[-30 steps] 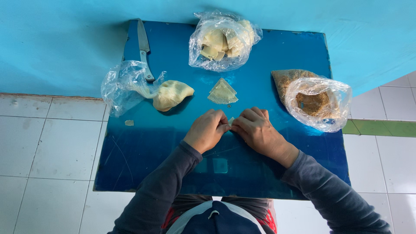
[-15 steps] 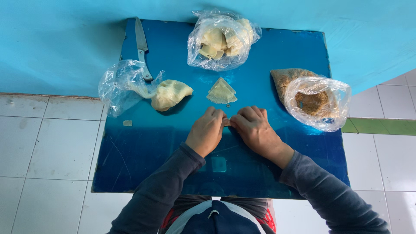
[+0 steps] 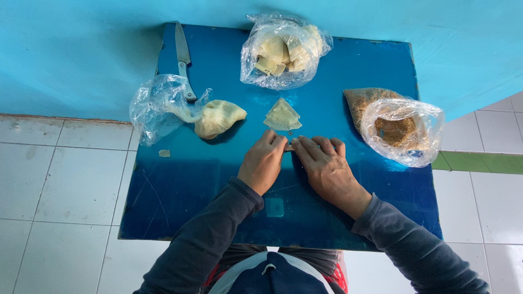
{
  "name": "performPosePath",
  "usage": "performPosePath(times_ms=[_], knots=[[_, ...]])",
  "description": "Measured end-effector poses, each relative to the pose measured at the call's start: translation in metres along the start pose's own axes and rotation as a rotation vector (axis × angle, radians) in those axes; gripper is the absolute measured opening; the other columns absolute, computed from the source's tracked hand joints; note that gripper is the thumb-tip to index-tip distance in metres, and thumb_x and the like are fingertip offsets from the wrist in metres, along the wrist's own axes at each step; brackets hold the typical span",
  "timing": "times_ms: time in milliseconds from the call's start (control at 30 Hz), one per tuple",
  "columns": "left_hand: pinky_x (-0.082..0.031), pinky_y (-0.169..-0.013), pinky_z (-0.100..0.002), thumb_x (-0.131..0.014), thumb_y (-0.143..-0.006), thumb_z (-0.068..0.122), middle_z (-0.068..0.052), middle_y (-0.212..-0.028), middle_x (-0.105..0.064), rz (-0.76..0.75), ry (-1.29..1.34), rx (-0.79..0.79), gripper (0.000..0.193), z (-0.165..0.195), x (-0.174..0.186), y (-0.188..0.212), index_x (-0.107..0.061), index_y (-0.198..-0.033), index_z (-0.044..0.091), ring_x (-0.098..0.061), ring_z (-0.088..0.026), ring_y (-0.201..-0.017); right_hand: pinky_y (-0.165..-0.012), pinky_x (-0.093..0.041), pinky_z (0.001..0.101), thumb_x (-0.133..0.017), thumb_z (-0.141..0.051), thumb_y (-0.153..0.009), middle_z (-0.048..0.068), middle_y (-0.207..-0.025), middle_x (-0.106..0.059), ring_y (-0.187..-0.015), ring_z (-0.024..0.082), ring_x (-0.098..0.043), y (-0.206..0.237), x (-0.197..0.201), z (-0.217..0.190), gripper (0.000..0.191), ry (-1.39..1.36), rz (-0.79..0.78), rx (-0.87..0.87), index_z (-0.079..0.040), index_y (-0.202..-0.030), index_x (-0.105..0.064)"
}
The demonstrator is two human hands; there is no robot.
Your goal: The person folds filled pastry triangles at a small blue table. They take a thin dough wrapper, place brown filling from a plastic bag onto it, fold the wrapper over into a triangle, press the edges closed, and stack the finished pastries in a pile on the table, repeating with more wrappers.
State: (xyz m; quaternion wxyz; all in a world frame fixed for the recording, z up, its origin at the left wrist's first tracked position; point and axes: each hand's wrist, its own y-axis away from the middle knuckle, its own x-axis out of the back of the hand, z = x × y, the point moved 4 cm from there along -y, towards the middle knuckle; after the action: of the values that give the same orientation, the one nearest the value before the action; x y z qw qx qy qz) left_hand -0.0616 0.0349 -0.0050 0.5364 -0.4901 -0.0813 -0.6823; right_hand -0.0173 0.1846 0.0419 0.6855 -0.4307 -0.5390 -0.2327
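Directly between the left hand [image 3: 262, 164] and right hand [image 3: 325, 166], both pressing palm-down, lies a small pale dough piece [image 3: 289, 147] (mostly hidden), equally near each.

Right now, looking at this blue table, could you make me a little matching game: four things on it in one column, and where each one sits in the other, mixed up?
Things:
1. knife
2. bag of pale dough pieces
3. bag of brown crumbs
4. folded triangle pieces

Places:
A. right side of the table
B. just beyond the fingertips of the left hand and right hand
C. far left corner, by the wall
D. far edge, middle

Pairs: 1-C, 2-D, 3-A, 4-B
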Motion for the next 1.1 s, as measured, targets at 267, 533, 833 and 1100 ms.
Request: performPosePath(times_ms=[267, 533, 833, 1100], knots=[[-0.058, -0.067, -0.042, -0.064, -0.101, 0.016, -0.011, -0.099, -0.056, -0.115, -0.015, 0.036, 0.014, -0.001, 0.001, -0.001, -0.063, -0.105, 0.003, -0.064, -0.029, -0.082, -0.091, -0.041, 0.0434, -0.068, -0.008, -0.093, 0.009, -0.122, -0.066, -0.108, 0.028, -0.059, -0.004, -0.01, 0.018, 0.048, -0.266, 0.041, -0.152, -0.015, -0.139, -0.064], [-0.06, -0.07, -0.041, -0.063, -0.103, 0.018, -0.01, -0.103, -0.057, -0.055, -0.035, -0.05, 0.016, 0.007, 0.004, 0.0, -0.062, -0.11, 0.004, -0.066, -0.028, -0.09, -0.089, -0.041, 0.0436, -0.077, -0.023, -0.092, 0.005, -0.105, -0.071, -0.1, 0.025, -0.063, -0.009, -0.01, 0.028, 0.02, -0.458, 0.047, -0.195, -0.014, -0.111, -0.074], [-0.059, -0.075, -0.041, -0.061, -0.107, 0.027, -0.016, -0.119, -0.062, 0.131, 0.199, -0.069, 0.03, 0.016, 0.036, -0.004, -0.062, -0.127, 0.005, -0.067, -0.031, -0.099, -0.08, -0.053, 0.0301, -0.07, -0.004, -0.099, 0.011, -0.111, -0.071, -0.098, 0.018, -0.069, 0.071, 0.084, 0.044, 0.019, -0.559, 0.265, -0.422, -0.005, -0.118, -0.069], [-0.05, -0.09, -0.048, -0.064, -0.105, 0.026, -0.017, -0.116, -0.061, 0.188, -0.178, 0.059, 0.03, -0.007, 0.029, -0.009, -0.063, -0.121, 0.002, -0.059, -0.035, -0.104, -0.077, -0.047, 0.0222, -0.067, -0.009, -0.114, 0.012, -0.102, -0.069, -0.082, 0.012, -0.056, 0.338, 0.068, 0.139, 0.013, -0.819, 1.203, -1.088, 0.002, -0.122, -0.066]])
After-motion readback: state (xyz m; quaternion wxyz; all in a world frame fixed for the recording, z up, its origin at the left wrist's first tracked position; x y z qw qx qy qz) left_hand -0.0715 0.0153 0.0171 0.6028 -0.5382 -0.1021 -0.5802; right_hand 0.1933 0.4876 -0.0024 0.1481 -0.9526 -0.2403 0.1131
